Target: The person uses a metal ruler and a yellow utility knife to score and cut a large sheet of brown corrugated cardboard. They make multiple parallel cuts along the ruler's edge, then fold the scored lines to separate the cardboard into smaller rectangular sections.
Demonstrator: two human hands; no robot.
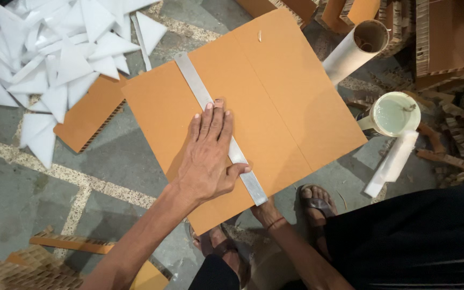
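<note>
- The left hand (208,153) is pressed flat, fingers together and stretched out, on a steel ruler (218,126); nothing is clasped, so the grip is open, with the thumb spread to the ruler's far side.
- The ruler is laid slantwise across an orange board (291,91), running from beyond the fingertips down past the thumb to the board's near edge.
- The board is spread on the concrete floor (22,182), under the palm and out to both sides of the grip.
- The right hand (267,212) is seen just below the ruler's near end, at the board's edge; whether its grip is closed or open cannot be told, since the fingers are hidden.
- Two sandalled feet (318,207) are set just beside the right hand.
- A heap of white triangles (55,59) is seen well to the left of the left hand, beyond the board.
- A cardboard tube (353,51), a white cup (396,114) and a white roll (393,161) lie to the right, past the board.
- Honeycomb board offcuts (452,37) are stacked further right.
</note>
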